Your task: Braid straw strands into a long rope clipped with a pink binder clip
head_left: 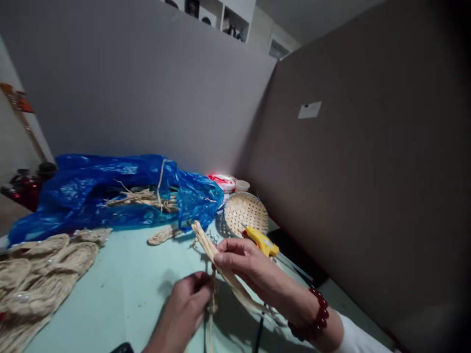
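Observation:
My right hand (246, 264) is closed on a flat bundle of pale straw strips (206, 242) that sticks up and to the left from my fingers. A red bead bracelet (315, 316) is on that wrist. My left hand (188, 303) is just below it, fingers pinched on a thin straw strand (212, 321) that hangs down towards me. Both hands hover over the pale green table (128, 289).
A blue plastic bag (91, 189) with straw inside lies at the back left. Braided straw coils (40, 274) are piled at the left edge. A round woven basket (246, 212), a yellow glue gun (262, 241) and a small white cup (242, 185) sit by the grey partition walls.

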A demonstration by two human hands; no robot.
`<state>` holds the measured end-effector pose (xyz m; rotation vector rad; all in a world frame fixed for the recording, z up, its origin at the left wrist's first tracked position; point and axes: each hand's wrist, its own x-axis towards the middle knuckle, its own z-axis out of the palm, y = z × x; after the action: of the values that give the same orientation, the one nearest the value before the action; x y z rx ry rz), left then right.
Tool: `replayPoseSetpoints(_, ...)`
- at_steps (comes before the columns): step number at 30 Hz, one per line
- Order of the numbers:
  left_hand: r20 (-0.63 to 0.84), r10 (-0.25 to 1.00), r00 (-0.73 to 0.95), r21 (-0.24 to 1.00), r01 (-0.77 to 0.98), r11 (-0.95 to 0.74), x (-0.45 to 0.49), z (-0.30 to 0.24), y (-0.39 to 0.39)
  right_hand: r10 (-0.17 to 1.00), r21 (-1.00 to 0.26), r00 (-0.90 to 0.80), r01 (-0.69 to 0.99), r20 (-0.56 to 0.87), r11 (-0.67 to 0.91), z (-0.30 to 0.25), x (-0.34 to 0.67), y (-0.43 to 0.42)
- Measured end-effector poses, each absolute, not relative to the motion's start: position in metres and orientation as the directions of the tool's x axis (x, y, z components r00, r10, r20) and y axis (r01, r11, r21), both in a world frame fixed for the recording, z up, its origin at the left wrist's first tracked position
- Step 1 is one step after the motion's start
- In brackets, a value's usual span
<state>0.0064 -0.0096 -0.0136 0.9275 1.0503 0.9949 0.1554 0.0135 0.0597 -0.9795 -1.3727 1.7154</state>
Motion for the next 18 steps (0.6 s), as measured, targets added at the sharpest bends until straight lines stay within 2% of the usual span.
replayPoseSetpoints(5, -0.299, 0.931, 0.208, 0.913, -0.222, 0.343, 0.006, 0.001, -0.02, 0.919, -0.977, -0.36, 0.195, -0.157, -0.09, 0.04, 0.176, -0.012)
replayPoseSetpoints(9, -0.317, 0.925, 0.209, 0.916, -0.184, 0.355, 0.006, 0.005, -0.023, 0.94, -0.951, -0.333, 0.307, -0.076, 0.032, 0.025, 0.179, -0.018)
replayPoseSetpoints(13, -0.332, 0.92, 0.21, 0.908, -0.192, 0.372, 0.006, 0.0, -0.023, 0.946, -0.87, -0.324, 0.456, 0.032, 0.185, 0.022, 0.179, -0.022)
replayPoseSetpoints(18, -0.302, 0.927, 0.222, 0.925, -0.166, 0.341, 0.004, -0.005, -0.024, 0.942, -0.799, -0.321, 0.54, 0.095, 0.264, 0.017, 0.177, -0.025)
